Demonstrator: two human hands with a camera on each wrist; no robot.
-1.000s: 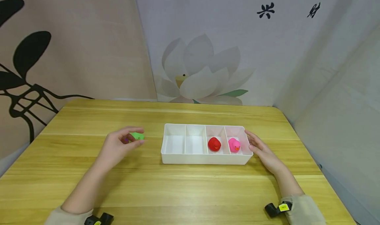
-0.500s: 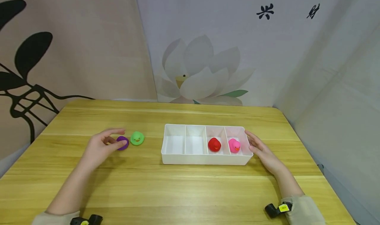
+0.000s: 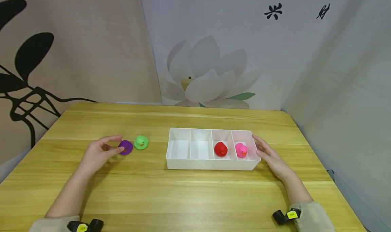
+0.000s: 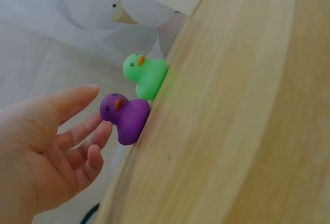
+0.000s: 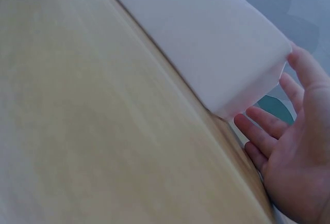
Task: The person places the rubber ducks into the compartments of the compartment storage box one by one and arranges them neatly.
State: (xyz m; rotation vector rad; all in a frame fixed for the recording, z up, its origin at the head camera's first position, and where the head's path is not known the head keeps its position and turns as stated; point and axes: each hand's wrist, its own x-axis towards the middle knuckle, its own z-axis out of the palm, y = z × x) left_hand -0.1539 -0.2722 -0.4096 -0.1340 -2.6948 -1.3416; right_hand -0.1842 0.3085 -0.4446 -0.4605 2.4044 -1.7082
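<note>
Left of frame centre, the left hand (image 3: 97, 154) is standing wide around the purple duck (image 3: 126, 146) — holding nothing, contact impossible to tell. The smooth, rounded green duck (image 3: 141, 142) is sitting just right on the grainy wooden tabletop (image 3: 189, 198). At right, the loosely spread right hand (image 3: 273, 159) is touching the white plastic box (image 3: 210, 164). Since a second ago, the left hand is drawing leftward — uncovering both ducks.
</note>
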